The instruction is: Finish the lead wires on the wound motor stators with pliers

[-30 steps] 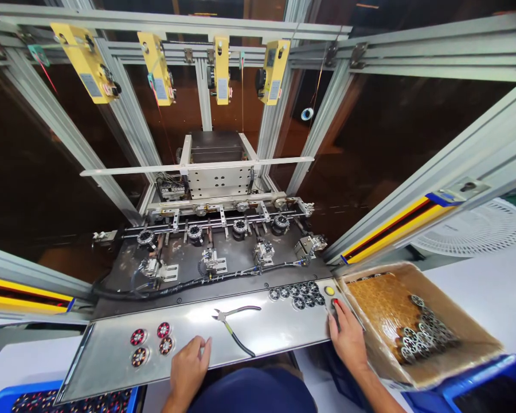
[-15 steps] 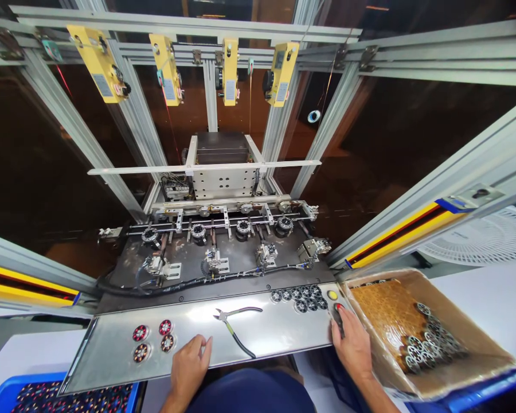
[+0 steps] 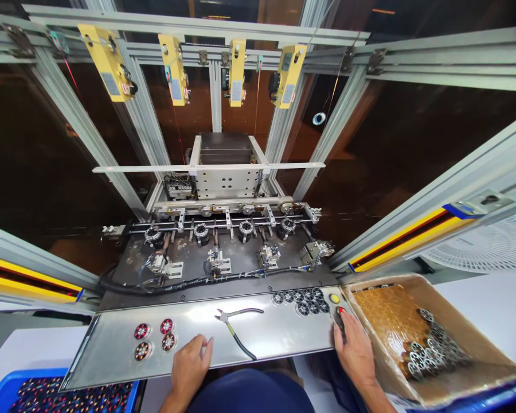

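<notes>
Four wound coils (image 3: 153, 338) lie finished at the tray's (image 3: 112, 367) near left while the left hand (image 3: 190, 367) rests open, empty, and the right hand (image 3: 356, 350) fingers press the red button (image 3: 340, 311), unwound cores (image 3: 301, 301) waiting.

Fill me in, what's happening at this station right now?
A person sits at a winding machine's steel shelf. The right hand reaches to the red button beside the yellow button, fingertips on or just at it. The left hand rests flat on the shelf edge, near the cutters. Four wound stators lie at left, bare stators by the buttons, more in the cardboard box. Four parts sit on the machine's spindles.
</notes>
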The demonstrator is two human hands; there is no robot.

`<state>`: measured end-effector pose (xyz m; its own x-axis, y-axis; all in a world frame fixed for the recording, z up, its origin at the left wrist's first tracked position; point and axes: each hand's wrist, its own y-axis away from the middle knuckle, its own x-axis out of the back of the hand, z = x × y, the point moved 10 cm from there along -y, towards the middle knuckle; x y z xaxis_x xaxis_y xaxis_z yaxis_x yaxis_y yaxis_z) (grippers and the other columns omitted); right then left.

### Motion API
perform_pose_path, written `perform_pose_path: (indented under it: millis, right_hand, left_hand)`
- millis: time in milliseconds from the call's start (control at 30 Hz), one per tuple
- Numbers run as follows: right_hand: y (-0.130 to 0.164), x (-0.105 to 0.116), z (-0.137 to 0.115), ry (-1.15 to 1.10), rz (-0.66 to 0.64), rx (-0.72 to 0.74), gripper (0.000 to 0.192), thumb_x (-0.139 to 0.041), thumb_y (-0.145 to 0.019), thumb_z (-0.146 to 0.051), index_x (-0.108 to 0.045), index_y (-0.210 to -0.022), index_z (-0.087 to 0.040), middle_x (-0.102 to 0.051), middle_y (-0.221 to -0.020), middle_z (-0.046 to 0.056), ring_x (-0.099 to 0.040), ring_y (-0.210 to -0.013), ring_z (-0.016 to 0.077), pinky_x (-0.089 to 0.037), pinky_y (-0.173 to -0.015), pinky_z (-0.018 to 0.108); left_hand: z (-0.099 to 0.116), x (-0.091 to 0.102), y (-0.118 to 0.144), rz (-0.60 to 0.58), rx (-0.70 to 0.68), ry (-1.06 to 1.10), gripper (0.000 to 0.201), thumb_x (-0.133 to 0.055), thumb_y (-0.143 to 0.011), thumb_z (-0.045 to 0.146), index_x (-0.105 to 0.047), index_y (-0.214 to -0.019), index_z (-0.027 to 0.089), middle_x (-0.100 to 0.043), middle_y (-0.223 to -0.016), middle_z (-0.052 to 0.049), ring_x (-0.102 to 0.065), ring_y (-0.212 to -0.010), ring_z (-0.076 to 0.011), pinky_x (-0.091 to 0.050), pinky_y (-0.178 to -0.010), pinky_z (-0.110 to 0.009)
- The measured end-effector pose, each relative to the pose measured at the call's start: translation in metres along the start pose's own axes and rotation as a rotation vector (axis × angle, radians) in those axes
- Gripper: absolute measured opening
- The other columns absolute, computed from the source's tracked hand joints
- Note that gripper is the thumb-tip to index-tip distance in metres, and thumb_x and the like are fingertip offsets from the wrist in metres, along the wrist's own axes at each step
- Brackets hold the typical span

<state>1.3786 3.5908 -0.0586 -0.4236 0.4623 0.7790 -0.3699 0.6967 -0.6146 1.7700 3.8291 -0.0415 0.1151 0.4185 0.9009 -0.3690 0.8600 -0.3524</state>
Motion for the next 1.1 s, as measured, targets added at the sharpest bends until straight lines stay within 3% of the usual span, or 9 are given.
perform_pose_path:
  millis: [600, 1100]
  right_hand:
    - [0.000, -0.004, 0.006, -0.023, -0.011, -0.002, 0.048, -0.041, -0.098, -0.042, -0.052, -0.132, -0.009, -0.065, -0.120, 0.021, -0.060, -0.114, 0.0367, -0.051, -0.098, 0.055]
    - [-0.001, -0.009, 0.039, -0.030, -0.137, -0.023, 0.044, -0.036, -0.097, -0.040, -0.065, -0.113, -0.012, -0.068, -0.115, 0.019, -0.066, -0.109, 0.0348, -0.055, -0.091, 0.053]
  left_hand:
    - [-0.004, 0.004, -0.003, -0.036, 0.077, 0.142, 0.034, -0.052, -0.095, 0.041, -0.060, -0.071, 0.018, -0.054, -0.050, 0.007, -0.055, -0.044, -0.0097, -0.044, -0.051, -0.023]
    - [0.004, 0.042, -0.010, -0.092, 0.140, 0.388, 0.035, -0.053, -0.093, 0.044, -0.059, -0.066, 0.022, -0.053, -0.047, 0.006, -0.051, -0.041, -0.0084, -0.044, -0.046, -0.016]
